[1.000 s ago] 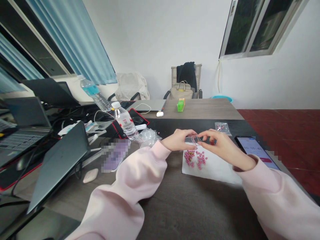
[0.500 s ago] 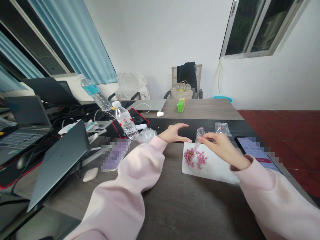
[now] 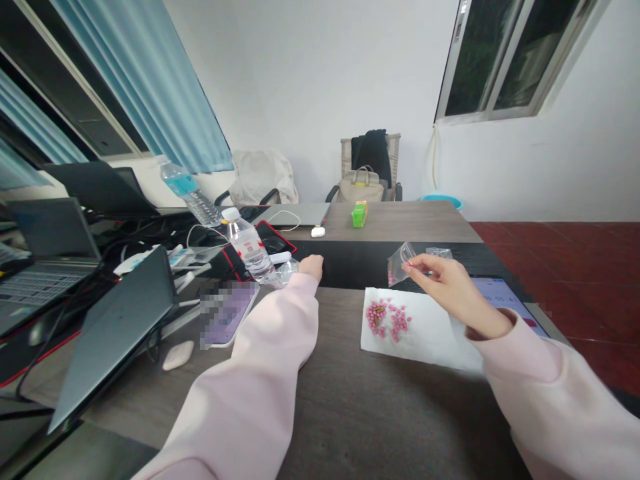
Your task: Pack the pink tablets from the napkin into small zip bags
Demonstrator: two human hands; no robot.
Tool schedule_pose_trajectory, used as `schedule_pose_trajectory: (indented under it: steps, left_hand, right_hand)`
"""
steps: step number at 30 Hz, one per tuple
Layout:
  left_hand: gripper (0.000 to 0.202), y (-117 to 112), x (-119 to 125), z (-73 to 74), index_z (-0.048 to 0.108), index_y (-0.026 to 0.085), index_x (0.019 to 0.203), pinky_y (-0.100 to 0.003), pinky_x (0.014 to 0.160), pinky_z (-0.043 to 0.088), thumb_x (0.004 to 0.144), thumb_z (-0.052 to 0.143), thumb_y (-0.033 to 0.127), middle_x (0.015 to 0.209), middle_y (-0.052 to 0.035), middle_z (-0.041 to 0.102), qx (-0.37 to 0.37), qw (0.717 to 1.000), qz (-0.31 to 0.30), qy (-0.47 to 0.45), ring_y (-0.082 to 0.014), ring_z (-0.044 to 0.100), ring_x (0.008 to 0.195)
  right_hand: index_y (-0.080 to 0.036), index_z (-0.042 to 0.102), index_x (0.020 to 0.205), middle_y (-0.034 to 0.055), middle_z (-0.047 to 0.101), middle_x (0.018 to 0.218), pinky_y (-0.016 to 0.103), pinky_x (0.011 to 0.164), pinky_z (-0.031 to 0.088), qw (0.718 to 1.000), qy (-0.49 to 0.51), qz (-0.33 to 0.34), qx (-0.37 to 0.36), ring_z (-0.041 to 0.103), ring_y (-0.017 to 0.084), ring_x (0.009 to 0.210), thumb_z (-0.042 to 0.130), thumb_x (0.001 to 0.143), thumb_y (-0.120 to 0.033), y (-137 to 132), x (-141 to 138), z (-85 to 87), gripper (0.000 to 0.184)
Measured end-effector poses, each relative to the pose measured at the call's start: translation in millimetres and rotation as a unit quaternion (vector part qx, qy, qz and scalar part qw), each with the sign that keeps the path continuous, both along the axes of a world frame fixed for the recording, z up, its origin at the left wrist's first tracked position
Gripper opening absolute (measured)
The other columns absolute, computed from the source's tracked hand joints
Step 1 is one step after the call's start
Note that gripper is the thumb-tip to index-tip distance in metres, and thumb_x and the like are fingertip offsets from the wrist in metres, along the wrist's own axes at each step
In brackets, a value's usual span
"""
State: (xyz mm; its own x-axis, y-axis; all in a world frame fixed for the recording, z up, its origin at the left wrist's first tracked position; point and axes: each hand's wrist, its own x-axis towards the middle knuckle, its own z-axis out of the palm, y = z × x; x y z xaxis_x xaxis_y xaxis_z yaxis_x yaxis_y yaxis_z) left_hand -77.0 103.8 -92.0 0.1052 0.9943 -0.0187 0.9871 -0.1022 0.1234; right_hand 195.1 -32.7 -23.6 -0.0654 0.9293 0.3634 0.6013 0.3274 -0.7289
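My right hand (image 3: 447, 283) pinches a small clear plastic bag (image 3: 399, 262) with a few pink beads in it, held above the table. Below it a white paper sheet (image 3: 430, 330) carries a heap of pink beads (image 3: 387, 319). My left hand (image 3: 312, 266) reaches to the left, right next to a crumpled pile of clear bags (image 3: 286, 270) beside a water bottle (image 3: 246, 245). Most of that hand is hidden by its pink sleeve, so its fingers do not show.
A phone (image 3: 507, 301) lies right of the paper, another small bag (image 3: 439, 253) behind my right hand. Laptops (image 3: 113, 323) and cables crowd the left side. A green box (image 3: 359, 213) and a closed laptop (image 3: 295, 213) sit further back, a chair with bags beyond.
My hands have parted: the left let go of the small bag and moved left toward the pile of bags. The right has lifted the small bag higher.
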Motion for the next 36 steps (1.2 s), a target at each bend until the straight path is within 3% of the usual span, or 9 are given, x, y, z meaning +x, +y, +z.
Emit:
schedule_pose_trajectory:
  steps: [3, 6, 9, 13, 21, 24, 28, 32, 36]
  left_hand:
    - [0.027, -11.9, 16.5, 14.2, 0.071, 0.016, 0.098, -0.035, 0.087, 0.047, 0.085, 0.047, 0.013, 0.099, -0.0137, 0.070, 0.008, 0.998, -0.047, -0.043, -0.0244, 0.064, 0.100]
    - [0.022, -32.4, 41.9, 29.8, 0.072, 0.018, 0.095, -0.026, 0.084, 0.048, 0.082, 0.054, 0.017, 0.096, -0.0064, 0.072, -0.011, 0.982, -0.159, -0.104, -0.0171, 0.066, 0.091]
    - [0.014, -55.7, 66.1, 41.2, 0.074, 0.020, 0.085, -0.018, 0.077, 0.048, 0.075, 0.065, 0.021, 0.085, 0.0000, 0.073, -0.065, 0.945, -0.280, -0.157, -0.0116, 0.067, 0.081]
    - [0.012, -77.6, 81.3, 48.1, 0.074, 0.015, 0.083, -0.018, 0.074, 0.047, 0.075, 0.064, 0.017, 0.081, -0.0025, 0.073, -0.118, 0.877, -0.410, -0.221, -0.0124, 0.066, 0.078]
    - [0.010, -82.5, 81.5, 52.0, 0.072, 0.014, 0.077, -0.018, 0.069, 0.044, 0.072, 0.064, 0.011, 0.076, -0.0011, 0.072, -0.164, 0.868, -0.421, -0.206, -0.0116, 0.064, 0.072]
    - [0.014, -77.4, 74.1, 59.9, 0.070, 0.012, 0.072, -0.019, 0.064, 0.041, 0.076, 0.065, 0.025, 0.070, -0.0013, 0.069, -0.134, 0.880, -0.397, -0.226, -0.0110, 0.059, 0.067]
    - [0.035, -71.4, 62.2, 77.3, 0.065, 0.010, 0.068, -0.021, 0.056, 0.036, 0.079, 0.061, 0.043, 0.060, -0.0006, 0.062, -0.037, 0.910, -0.304, -0.280, -0.0094, 0.050, 0.057]
    - [0.031, -71.3, 63.5, 91.5, 0.065, 0.011, 0.092, -0.022, 0.066, 0.042, 0.080, 0.062, 0.039, 0.085, -0.0059, 0.069, -0.009, 0.878, -0.285, -0.384, -0.0124, 0.059, 0.074]
    - [0.023, -71.9, 73.6, 100.6, 0.068, 0.010, 0.083, -0.023, 0.069, 0.044, 0.080, 0.062, 0.032, 0.080, -0.0061, 0.070, -0.036, 0.852, -0.345, -0.391, -0.0131, 0.060, 0.073]
  right_hand:
    - [-0.017, 0.065, 0.080, 0.0052, 0.068, 0.074, 0.023, 0.048, 0.042, 1.000, 0.000, -0.001, 0.006, 0.058, 0.014, 0.058, 0.051, 0.080, -0.047, 1.1, 4.3, 2.1, 0.033]
    - [-0.016, 0.066, 0.082, 0.0054, 0.069, 0.076, 0.024, 0.053, 0.045, 1.000, -0.009, -0.012, 0.004, 0.059, 0.015, 0.058, 0.052, 0.080, -0.043, 2.1, 9.1, 4.3, 0.030]
    - [-0.017, 0.066, 0.082, 0.0055, 0.071, 0.079, 0.026, 0.059, 0.048, 1.000, -0.020, -0.015, 0.006, 0.062, 0.016, 0.064, 0.052, 0.079, -0.037, 2.7, 12.6, 5.2, 0.024]
    - [-0.017, 0.066, 0.082, 0.0056, 0.072, 0.084, 0.028, 0.066, 0.050, 0.999, -0.042, -0.014, 0.011, 0.064, 0.017, 0.070, 0.054, 0.078, -0.030, 4.0, 14.7, 4.5, 0.018]
    - [-0.017, 0.072, 0.084, 0.0069, 0.070, 0.082, 0.029, 0.066, 0.050, 0.999, -0.030, 0.024, 0.025, 0.063, 0.018, 0.070, 0.056, 0.079, -0.034, 6.7, 17.7, 1.6, 0.024]
    - [-0.017, 0.072, 0.089, 0.0074, 0.071, 0.084, 0.032, 0.068, 0.051, 0.999, 0.021, 0.050, 0.004, 0.064, 0.019, 0.073, 0.058, 0.078, -0.040, 7.3, 20.5, 0.0, 0.029]
    - [-0.016, 0.068, 0.100, 0.0071, 0.071, 0.080, 0.033, 0.066, 0.053, 0.992, 0.100, 0.069, -0.036, 0.066, 0.020, 0.071, 0.065, 0.072, -0.043, 8.0, 23.0, 1.1, 0.039]
    - [-0.016, 0.064, 0.103, 0.0056, 0.071, 0.075, 0.032, 0.063, 0.053, 0.982, 0.151, 0.091, -0.071, 0.066, 0.019, 0.068, 0.072, 0.065, -0.043, 8.0, 20.3, 7.9, 0.048]
    - [-0.016, 0.064, 0.100, 0.0052, 0.071, 0.073, 0.031, 0.063, 0.053, 0.973, 0.153, 0.116, -0.127, 0.066, 0.018, 0.066, 0.076, 0.061, -0.043, 11.8, 19.5, 17.4, 0.049]
